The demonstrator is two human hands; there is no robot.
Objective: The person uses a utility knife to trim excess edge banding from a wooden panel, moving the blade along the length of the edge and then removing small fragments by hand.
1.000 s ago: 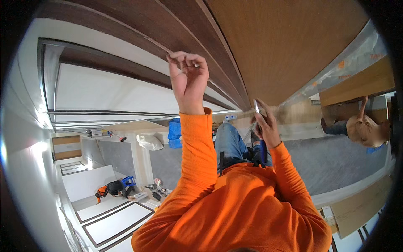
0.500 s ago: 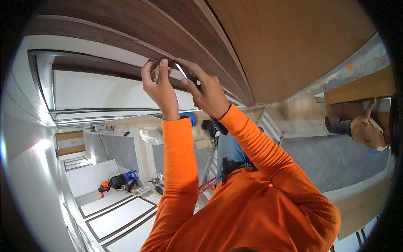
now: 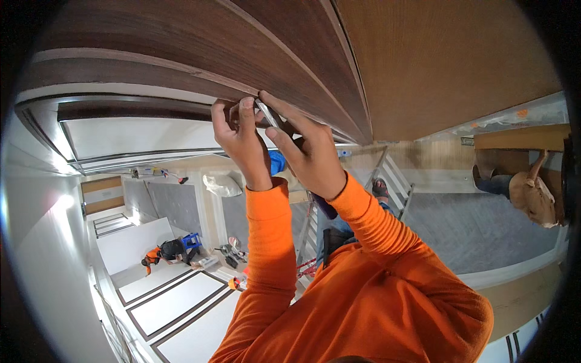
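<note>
Both my hands are raised to the edge of dark brown wooden trim (image 3: 151, 37) overhead. My right hand (image 3: 311, 154) is closed, its thumb and fingers on a thin, silvery-white strip (image 3: 268, 114); whether that is a tool or a loose piece cannot be told. Right beside it, my left hand (image 3: 245, 148) has its fingers curled and pinched at the trim's lower edge. Whatever lies between those fingers is hidden. A white panel (image 3: 133, 134) in a dark frame sits left of the hands.
A broad brown wooden board (image 3: 448, 66) fills the upper right. Below me stands a ladder (image 3: 396, 187). One co-worker (image 3: 169, 249) bends near a blue stool (image 3: 191, 240) at the lower left; another person (image 3: 532, 193) is at far right. A pale bag (image 3: 221, 185) lies on the floor.
Both hands sit slightly lower and farther right in view, still together at the trim. More of the silvery strip shows between them. My viewpoint has shifted a little.
</note>
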